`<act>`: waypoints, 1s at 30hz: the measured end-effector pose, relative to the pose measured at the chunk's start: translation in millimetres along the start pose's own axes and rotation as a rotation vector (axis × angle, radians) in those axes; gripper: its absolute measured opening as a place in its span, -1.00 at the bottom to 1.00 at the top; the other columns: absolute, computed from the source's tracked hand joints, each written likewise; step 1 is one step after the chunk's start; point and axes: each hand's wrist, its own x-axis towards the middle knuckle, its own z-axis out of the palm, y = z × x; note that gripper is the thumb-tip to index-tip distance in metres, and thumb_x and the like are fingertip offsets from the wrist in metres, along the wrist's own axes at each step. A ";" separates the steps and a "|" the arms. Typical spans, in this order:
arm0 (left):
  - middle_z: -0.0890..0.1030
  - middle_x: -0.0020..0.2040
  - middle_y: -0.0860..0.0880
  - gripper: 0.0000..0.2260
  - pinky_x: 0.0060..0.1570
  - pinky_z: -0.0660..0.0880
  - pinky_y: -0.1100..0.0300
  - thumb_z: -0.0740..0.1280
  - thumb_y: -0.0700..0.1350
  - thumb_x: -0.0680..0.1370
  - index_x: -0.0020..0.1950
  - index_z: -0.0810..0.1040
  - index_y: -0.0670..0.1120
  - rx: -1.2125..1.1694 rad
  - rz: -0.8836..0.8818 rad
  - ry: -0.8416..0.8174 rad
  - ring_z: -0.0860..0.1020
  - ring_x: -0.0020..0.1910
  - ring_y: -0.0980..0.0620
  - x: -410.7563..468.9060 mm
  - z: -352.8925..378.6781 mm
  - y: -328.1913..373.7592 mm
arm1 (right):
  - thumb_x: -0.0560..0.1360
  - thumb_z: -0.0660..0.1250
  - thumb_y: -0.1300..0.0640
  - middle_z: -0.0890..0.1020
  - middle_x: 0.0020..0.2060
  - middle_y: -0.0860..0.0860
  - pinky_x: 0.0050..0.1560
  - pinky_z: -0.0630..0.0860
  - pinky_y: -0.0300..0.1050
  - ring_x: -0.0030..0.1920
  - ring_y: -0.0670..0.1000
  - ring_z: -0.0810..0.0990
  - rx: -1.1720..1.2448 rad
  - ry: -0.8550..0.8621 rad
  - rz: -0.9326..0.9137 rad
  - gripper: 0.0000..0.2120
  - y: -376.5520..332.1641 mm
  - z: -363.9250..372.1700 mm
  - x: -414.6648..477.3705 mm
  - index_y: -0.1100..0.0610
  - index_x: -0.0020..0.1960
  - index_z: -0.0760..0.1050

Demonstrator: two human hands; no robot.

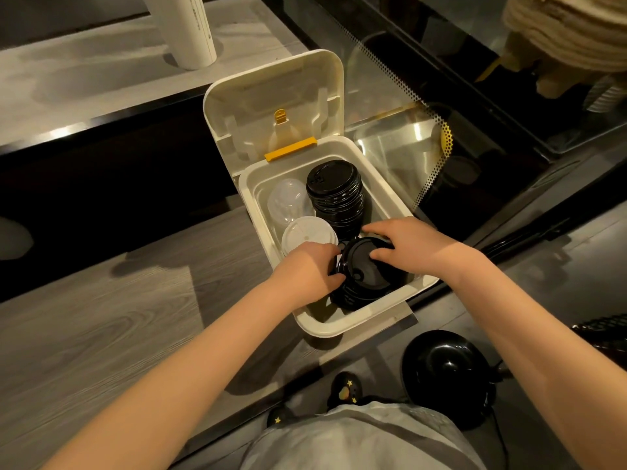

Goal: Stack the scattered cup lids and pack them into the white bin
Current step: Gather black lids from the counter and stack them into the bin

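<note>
Cup lids stand in 4 groups inside the white bin (339, 329), which sits at the right edge of the grey wood-grain bench (101, 334). The bin is smooth moulded plastic with rounded corners. Its hinged cover (271, 100) is tipped up and back, and a yellow latch bar (290, 149) runs along the hinge side.

The near stack of black lids (364, 276) sits in the front right corner, slightly tilted. Its top lid is glossy and round, with a raised rim and a small sip hole. The left hand (305, 269) curls its fingers round the left side of this stack. The right hand (403, 239) reaches over it, fingers hooked on the far rim and thumb pressing the top lid.

The rear stack of black lids (334, 188) stands upright in the back right corner, its ribbed edges lined up. The clear dome lids (288, 198) occupy the back left. The translucent flat lids (307, 232) lie in front of them, just beside the left hand.

No brand or label can be read on the bin or lids. The white tube (190, 32) on the far bench carries faint print, too small to read.

A steel tray (397, 144) shows behind glass to the right of the bin. A glossy black domed object (444, 364) lies below the bench.
</note>
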 end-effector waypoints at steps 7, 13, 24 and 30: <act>0.59 0.07 -0.07 -0.68 -0.02 0.52 0.05 0.22 0.00 0.58 0.29 0.46 -0.10 0.146 -0.042 0.228 0.55 0.03 -0.09 11.9 -39.5 -11.4 | 0.56 0.24 0.13 0.47 0.32 0.04 0.29 0.33 -0.09 0.29 0.06 0.44 0.038 0.345 -0.143 -0.60 -10.1 -21.9 12.9 0.09 0.40 0.37; 0.50 0.14 -0.08 -0.68 0.08 0.41 0.00 0.14 0.01 0.57 0.23 0.50 -0.11 0.573 -0.138 0.301 0.43 0.20 -0.10 45.9 -77.7 -42.1 | 0.60 0.18 0.07 0.24 0.49 -0.02 0.43 0.17 -0.07 0.48 0.02 0.18 -0.090 0.293 -0.243 -0.58 -29.5 -42.3 59.7 0.00 0.45 0.29; 0.22 0.49 -0.09 -0.61 0.38 0.13 -0.11 0.10 -0.03 0.61 0.42 0.33 -0.09 0.531 -0.093 0.139 0.15 0.47 -0.05 45.4 -61.3 -56.9 | 0.62 0.15 0.09 0.23 0.49 0.04 0.44 0.16 -0.11 0.50 0.05 0.18 -0.118 0.291 -0.216 -0.57 -6.8 -8.1 49.6 0.02 0.47 0.26; 0.16 0.52 -0.08 -0.60 0.41 0.06 -0.09 0.13 -0.01 0.61 0.44 0.30 -0.06 0.550 -0.087 0.160 0.13 0.48 -0.06 38.8 -52.0 -59.4 | 0.61 0.17 0.09 0.23 0.50 -0.02 0.40 0.16 -0.17 0.48 0.00 0.20 -0.061 0.315 -0.138 -0.57 -13.0 -1.2 55.0 -0.03 0.47 0.26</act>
